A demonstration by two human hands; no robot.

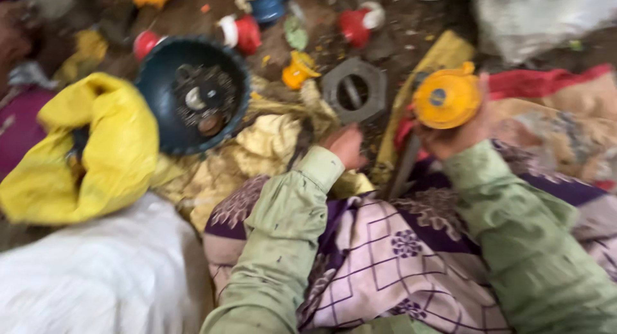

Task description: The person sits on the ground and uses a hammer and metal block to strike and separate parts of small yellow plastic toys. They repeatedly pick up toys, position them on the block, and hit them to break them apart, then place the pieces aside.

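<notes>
Your right hand (453,136) is raised and closed around a round yellow plastic part (447,99) with a blue spot at its middle; your fingers wrap it from below, so the part sits above your palm, over the patterned cloth on your lap. Your left hand (347,145) reaches forward with the fingers curled down toward the heap in front of you, just below a grey six-sided ring (355,91). The blur keeps you from telling whether that hand pinches anything. A dark metal rod (405,167) leans between your two hands, close under the right one. To your left a dark blue bowl (193,93) stands tilted with small metal pieces inside, touching a yellow bag (109,154). A white sack (96,276) lies below the bag. Farther out on the dirt floor (392,41) lie red and white parts (243,32), a small yellow piece (297,70) and a blue cup-shaped piece (265,5). Both your sleeves are pale green.
</notes>
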